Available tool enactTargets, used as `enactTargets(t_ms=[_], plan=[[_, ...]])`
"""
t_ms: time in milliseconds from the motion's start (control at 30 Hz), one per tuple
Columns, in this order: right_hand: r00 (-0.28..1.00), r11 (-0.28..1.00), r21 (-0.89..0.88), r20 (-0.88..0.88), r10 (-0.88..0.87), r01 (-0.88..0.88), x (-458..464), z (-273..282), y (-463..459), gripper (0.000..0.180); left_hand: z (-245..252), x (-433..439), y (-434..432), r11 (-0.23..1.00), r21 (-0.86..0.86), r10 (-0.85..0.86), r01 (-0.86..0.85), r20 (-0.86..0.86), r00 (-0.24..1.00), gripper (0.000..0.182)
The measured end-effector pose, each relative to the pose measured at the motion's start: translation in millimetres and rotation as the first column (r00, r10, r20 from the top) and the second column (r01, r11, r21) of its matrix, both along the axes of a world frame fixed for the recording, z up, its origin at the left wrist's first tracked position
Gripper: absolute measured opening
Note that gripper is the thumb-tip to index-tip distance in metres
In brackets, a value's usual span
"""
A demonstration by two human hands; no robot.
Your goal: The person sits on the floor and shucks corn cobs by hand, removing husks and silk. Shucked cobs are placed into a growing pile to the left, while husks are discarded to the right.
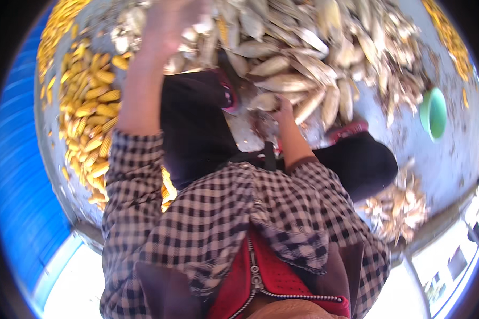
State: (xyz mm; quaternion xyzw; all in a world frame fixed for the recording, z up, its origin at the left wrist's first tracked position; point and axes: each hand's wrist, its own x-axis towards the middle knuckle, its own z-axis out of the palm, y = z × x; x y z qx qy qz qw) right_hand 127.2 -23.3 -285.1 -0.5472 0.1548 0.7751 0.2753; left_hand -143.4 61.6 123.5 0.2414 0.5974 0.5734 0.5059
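My right hand [283, 111] is low between my knees, its fingers closed around the end of a corn ear in its dry husk [263, 102]. More unhusked ears [287, 83] lie just beyond it in a heap. My left arm stretches forward, and my left hand [175, 18], blurred by motion, is at the top edge over pale loose husks [127, 24]. Whether its fingers hold anything is not visible. To the left of that arm is a pile of bare yellow corn cobs [92, 111].
A green plastic basin [435, 113] stands on the concrete floor at the right. Loose husks [401, 205] lie behind my right knee. More yellow corn is spread at the far left [60, 28] and far right [449, 38]. Blue corrugated sheeting [24, 159] borders the left side.
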Motion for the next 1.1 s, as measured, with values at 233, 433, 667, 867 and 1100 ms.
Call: enactTargets(t_ms=[233, 433, 667, 867, 1100], plan=[[0.84, 0.956, 0.132, -0.519, -0.158, 0.262, -45, 122, 14, 0.065, -9, 3, 10, 0.995, 0.092, 0.016, -0.028, 0.13, 0.991, 0.013], [0.908, 0.7, 0.711, -0.332, 0.255, 0.063, -76, 228, 57, 0.07, -7, 12, -13, 0.999, 0.043, -0.004, 0.007, -0.067, 0.998, 0.024], [0.875, 0.391, 0.918, -0.135, 0.465, -0.067, -101, 276, 66, 0.075, -3, 19, -25, 0.981, 0.038, -0.152, 0.188, -0.447, 0.881, 0.045], [0.848, 0.313, 0.945, -0.09, 0.522, -0.093, -109, 266, 59, 0.074, -8, 19, -33, 0.985, 0.101, -0.079, 0.141, -0.463, 0.883, 0.048], [0.896, 0.269, 0.951, 0.016, 0.444, -0.15, -107, 297, 48, 0.076, -1, 24, -24, 0.985, 0.043, -0.132, 0.167, -0.442, 0.888, 0.045]])
